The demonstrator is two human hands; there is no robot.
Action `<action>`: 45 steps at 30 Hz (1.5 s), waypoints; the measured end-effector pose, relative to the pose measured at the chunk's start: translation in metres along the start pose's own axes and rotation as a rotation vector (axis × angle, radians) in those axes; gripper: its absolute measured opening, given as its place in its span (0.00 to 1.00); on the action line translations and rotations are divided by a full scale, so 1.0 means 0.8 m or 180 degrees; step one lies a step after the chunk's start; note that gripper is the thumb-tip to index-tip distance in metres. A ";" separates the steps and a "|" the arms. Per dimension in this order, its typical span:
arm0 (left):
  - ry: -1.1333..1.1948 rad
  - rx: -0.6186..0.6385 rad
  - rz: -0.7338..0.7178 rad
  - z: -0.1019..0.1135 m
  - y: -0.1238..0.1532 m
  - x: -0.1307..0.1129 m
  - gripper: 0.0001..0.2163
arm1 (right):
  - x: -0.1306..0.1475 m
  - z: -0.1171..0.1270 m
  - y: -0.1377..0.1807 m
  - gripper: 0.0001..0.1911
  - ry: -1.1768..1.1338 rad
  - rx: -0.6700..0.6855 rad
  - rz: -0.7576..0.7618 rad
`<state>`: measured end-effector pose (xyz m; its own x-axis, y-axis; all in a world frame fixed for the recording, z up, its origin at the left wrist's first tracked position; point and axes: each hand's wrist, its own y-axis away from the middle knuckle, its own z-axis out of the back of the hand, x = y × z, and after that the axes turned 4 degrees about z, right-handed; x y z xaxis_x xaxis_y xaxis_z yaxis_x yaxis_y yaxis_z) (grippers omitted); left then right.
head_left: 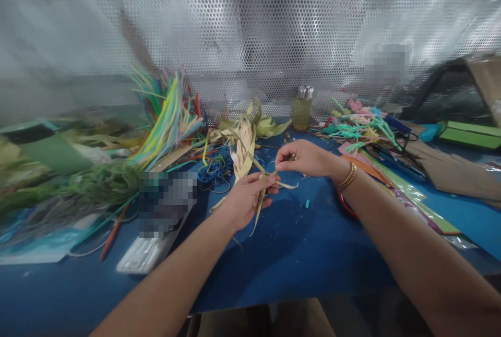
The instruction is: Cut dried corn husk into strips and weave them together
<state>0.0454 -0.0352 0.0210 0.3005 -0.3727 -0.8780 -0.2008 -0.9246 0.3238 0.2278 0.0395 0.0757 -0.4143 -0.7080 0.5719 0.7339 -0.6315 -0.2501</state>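
My left hand (250,196) is closed around pale, dry strips (257,217) that look like corn husk; several ends stick out below and to the right. Just above it, my right hand (295,158) pinches one end of a strip between thumb and fingertips. A gold-coloured bracelet (347,176) sits on my right wrist. Behind the left hand lies a bundle of dry husk leaves (243,149), with greener husks (270,125) farther back. How the strips cross inside the left hand is hidden by the fingers.
A glass jar with a metal lid (303,108) stands by the perforated metal screen (219,29). Left are coloured straw-like strips (166,118), green cord (105,183), blue cord (214,170) and a white device (144,253). Right are pastel craft stems (360,123) and cardboard (450,170) on the blue table (305,259).
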 end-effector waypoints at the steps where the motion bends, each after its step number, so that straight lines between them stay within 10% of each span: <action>1: 0.0084 0.0108 0.0052 0.000 0.001 -0.001 0.07 | -0.003 -0.001 -0.001 0.07 -0.0063 0.0042 -0.0007; 8: 0.0485 0.0470 0.0221 0.002 0.001 -0.004 0.13 | -0.011 -0.008 -0.003 0.08 -0.0073 -0.0069 0.0065; 15: 0.0954 0.0124 -0.0187 0.008 -0.011 -0.001 0.08 | 0.029 -0.016 0.010 0.12 0.1781 -0.1642 0.0684; 20: 0.1471 0.0076 -0.0339 0.011 -0.016 -0.002 0.09 | 0.031 -0.061 0.031 0.12 0.2500 -0.0702 0.1559; 25: 0.1452 0.0162 -0.0227 0.012 -0.015 -0.004 0.11 | 0.002 -0.091 0.035 0.12 0.2388 -0.0894 0.1978; 45: 0.1531 -0.0214 -0.0390 0.014 -0.022 -0.001 0.06 | 0.008 -0.093 0.038 0.10 0.1651 -0.0695 0.1897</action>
<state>0.0386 -0.0176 0.0120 0.7173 -0.2407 -0.6539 -0.0814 -0.9610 0.2644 0.2071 -0.0080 0.0135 -0.2234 -0.9666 -0.1259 0.8103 -0.1124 -0.5751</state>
